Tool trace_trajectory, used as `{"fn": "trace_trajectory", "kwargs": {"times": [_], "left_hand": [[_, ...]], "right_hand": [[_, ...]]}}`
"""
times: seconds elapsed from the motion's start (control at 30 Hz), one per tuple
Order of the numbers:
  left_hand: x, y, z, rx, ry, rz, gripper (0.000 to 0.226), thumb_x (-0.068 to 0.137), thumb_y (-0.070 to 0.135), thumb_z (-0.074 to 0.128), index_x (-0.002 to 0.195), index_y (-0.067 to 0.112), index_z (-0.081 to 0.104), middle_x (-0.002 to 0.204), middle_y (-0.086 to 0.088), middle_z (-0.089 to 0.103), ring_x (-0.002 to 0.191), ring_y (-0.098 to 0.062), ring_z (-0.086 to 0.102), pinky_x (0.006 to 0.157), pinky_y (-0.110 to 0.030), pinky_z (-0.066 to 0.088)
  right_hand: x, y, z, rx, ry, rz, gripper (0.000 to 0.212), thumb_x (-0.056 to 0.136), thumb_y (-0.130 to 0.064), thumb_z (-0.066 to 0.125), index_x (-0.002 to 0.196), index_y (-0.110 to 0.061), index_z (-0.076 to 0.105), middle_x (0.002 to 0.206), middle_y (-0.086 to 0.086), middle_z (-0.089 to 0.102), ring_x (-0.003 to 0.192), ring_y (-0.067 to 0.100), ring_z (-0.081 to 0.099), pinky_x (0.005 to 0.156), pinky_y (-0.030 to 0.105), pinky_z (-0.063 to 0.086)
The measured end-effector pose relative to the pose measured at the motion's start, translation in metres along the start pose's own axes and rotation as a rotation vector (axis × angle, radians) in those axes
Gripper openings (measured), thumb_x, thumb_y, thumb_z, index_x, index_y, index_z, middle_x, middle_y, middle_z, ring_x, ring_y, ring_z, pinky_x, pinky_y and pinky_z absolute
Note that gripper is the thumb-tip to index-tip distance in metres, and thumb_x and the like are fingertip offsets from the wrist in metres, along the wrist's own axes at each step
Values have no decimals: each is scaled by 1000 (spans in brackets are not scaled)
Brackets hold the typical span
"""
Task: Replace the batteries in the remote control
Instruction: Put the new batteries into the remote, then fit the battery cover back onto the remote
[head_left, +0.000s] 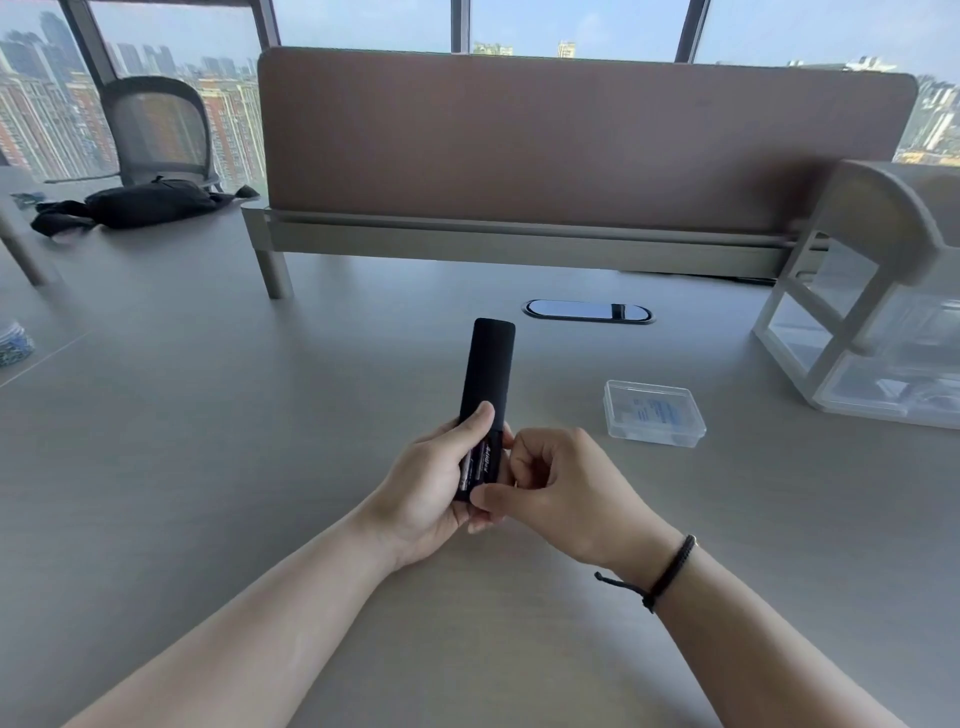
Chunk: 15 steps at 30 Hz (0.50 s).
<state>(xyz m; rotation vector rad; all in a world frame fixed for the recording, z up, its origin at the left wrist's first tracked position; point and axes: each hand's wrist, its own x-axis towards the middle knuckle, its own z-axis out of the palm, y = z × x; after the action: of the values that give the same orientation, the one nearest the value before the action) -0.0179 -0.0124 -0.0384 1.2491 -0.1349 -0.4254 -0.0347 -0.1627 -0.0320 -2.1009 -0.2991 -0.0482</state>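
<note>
A slim black remote control (488, 364) is held above the desk, its back side up and its far end pointing away from me. My left hand (431, 493) grips its near end from the left, thumb resting on the back. The battery compartment at the near end is uncovered, and two dark batteries (480, 465) lie in it side by side. My right hand (561, 488) comes in from the right, with its thumb and fingertips pinched on the remote's near end beside the batteries.
A clear plastic box (654, 413) lies on the desk (260, 415) to the right. A white drawer organiser (872, 332) stands at the far right. A brown divider screen (571, 140) crosses the back. A black bag (145, 205) and a mesh chair (156, 130) are at far left.
</note>
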Motion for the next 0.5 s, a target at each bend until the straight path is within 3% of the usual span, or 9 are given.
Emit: {"fn": "trace_trajectory", "kwargs": {"times": [0.03, 0.1, 0.27, 0.37, 0.5], "left_hand": [[0, 0, 0, 1, 1, -4, 35, 94, 46, 51, 90, 13, 60, 69, -11, 53, 48, -21, 46, 47, -27, 30], [-1, 1, 1, -1, 16, -28, 34, 92, 47, 51, 86, 16, 63, 68, -7, 56, 51, -20, 47, 51, -29, 29], [-1, 2, 0, -25, 25, -44, 32, 90, 49, 54, 85, 19, 64, 73, -3, 57, 61, -17, 51, 56, -29, 37], [1, 1, -1, -60, 71, -38, 33, 93, 49, 52, 87, 18, 63, 72, -2, 57, 59, -13, 51, 56, -26, 40], [4, 5, -8, -186, 182, 74, 38, 95, 50, 50, 85, 14, 59, 61, -7, 47, 41, -18, 39, 47, -29, 24]], "right_hand": [[1, 0, 1, 13, -12, 11, 47, 70, -22, 79, 49, -22, 37, 51, 2, 48, 67, 37, 71, 49, 30, 29], [2, -1, 4, 18, -12, 18, 49, 71, -22, 77, 48, -21, 34, 49, 8, 45, 60, 37, 67, 50, 31, 31], [-3, -6, 6, -92, 79, 0, 53, 75, -25, 76, 49, -18, 30, 41, -7, 31, 42, 10, 29, 44, 21, 25], [-3, -6, 4, -117, 98, -12, 53, 75, -35, 78, 50, -19, 34, 40, -8, 33, 40, 11, 31, 43, 23, 25], [-1, -4, -3, -160, 204, -43, 49, 74, -50, 76, 56, -16, 45, 46, -1, 50, 44, 18, 51, 46, 32, 39]]}}
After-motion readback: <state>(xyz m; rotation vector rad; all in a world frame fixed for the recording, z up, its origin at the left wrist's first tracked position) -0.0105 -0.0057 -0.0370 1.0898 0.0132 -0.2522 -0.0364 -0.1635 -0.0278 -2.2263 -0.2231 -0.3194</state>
